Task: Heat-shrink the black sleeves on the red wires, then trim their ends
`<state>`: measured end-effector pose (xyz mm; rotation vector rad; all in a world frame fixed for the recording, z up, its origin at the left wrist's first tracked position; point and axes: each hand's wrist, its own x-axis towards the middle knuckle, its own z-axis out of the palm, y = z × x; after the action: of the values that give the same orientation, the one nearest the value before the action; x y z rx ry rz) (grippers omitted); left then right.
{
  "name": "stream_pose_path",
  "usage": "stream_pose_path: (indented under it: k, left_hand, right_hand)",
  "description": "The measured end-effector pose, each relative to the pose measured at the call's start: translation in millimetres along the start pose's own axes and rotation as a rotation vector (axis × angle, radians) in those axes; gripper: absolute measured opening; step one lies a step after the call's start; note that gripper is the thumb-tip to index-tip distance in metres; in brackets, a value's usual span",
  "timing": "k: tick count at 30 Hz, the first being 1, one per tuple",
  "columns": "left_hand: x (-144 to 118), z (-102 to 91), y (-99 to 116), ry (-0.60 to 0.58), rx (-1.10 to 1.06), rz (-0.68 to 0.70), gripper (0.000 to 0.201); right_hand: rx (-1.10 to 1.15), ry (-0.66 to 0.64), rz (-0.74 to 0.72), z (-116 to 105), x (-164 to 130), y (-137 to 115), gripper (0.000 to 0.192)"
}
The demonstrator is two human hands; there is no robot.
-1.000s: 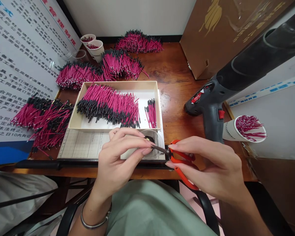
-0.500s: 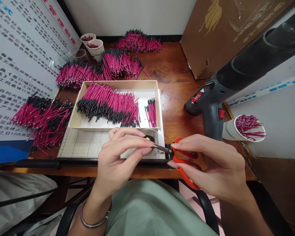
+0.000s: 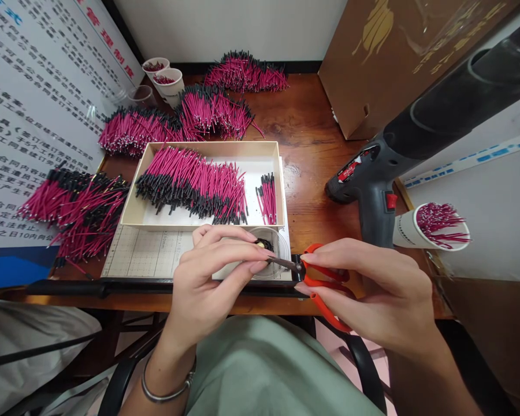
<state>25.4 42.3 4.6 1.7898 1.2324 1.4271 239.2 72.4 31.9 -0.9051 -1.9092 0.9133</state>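
Scissors (image 3: 325,286) in right hand (image 3: 372,294)

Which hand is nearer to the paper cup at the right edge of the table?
Right. The right hand, holding the scissors, is just left of the cup; the left hand is farther left.

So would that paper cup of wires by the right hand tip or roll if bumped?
Probably. The paper cup lies on its side near the table's right edge, so it could roll. It looks light, and the thin wires sticking out could spill.
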Motion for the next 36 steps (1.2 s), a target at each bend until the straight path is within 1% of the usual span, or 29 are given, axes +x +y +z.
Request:
stream_pose_path:
  k: [4, 7, 10, 12, 14, 17, 18, 19, 20, 21, 22, 23, 26, 28, 30, 33, 36]
  left_hand:
    - [-1, 0.2, 0, -0.013, 0.012, -0.004, 0.018]
    - [-2, -0.2, 0, -0.010, 0.039, -0.003, 0.018]
    - [0, -4.2, 2, -0.021, 0.110, 0.016, 0.027]
    - [4, -10.1, 5, -0.013, 0.163, 0.036, 0.031]
    - [11, -18.7, 8, 0.078, 0.189, 0.036, 0.029]
    - [28, -37.0, 7, 0.354, 0.166, 0.031, 0.022]
    - [35, -44.8, 4, 0.447, 0.170, 0.059, 0.020]
    - [42, -53.4, -1, 0.483, 0.204, 0.064, 0.018]
    - [49, -62.5, -8, 0.526, 0.272, 0.113, 0.014]
    - [55, -71.8, -15, 0.525, 0.395, 0.172, 0.007]
    - [60, -80.9, -23, 0.521, 0.581, 0.197, 0.003]
    - [65, -89.3, -31, 0.555, 0.729, 0.186, 0.008]
    - [70, -107.1, -52, 0.520, 0.850, 0.095, 0.018]
    - [69, -112.7, -62, 0.481, 0.882, 0.039, 0.019]
    - [66, -115.3, -69, 0.447, 0.890, 0.011, 0.017]
    - [60, -116.5, -73, 0.366, 0.901, -0.031, 0.010]
    - [54, -112.7, -64, 0.304, 0.926, -0.051, 0.013]
  right_hand:
    - [-0.006, -0.009, 0.021, -1, -2, 1, 0.022]
    - [-0.011, 0.019, 0.020, -1, -5, 3, 0.024]
    - [0.006, 0.070, 0.035, 0, -7, 7, 0.028]
    - [0.015, 0.086, 0.032, 0, -7, 9, 0.031]
    - [0.014, 0.087, 0.009, 0, -7, 11, 0.032]
    - [-0.001, 0.087, -0.021, 0, -6, 11, 0.030]
    - [-0.005, 0.086, -0.022, 0, -6, 11, 0.029]
    - [-0.008, 0.084, -0.019, 0, -6, 10, 0.028]
    - [-0.009, 0.081, -0.013, 0, -6, 10, 0.027]
    - [-0.010, 0.076, -0.006, 1, -7, 9, 0.027]
    - [-0.012, 0.070, -0.002, 1, -7, 9, 0.027]
    - [-0.014, 0.068, 0.001, 1, -6, 8, 0.028]
    - [-0.020, 0.072, -0.006, 2, -5, 7, 0.028]
    - [-0.026, 0.075, -0.009, 2, -4, 7, 0.027]
    - [-0.033, 0.068, -0.002, 2, -4, 7, 0.025]
    - [-0.064, 0.048, 0.012, 2, -4, 7, 0.023]
    - [-0.107, 0.040, 0.003, 1, -4, 7, 0.021]
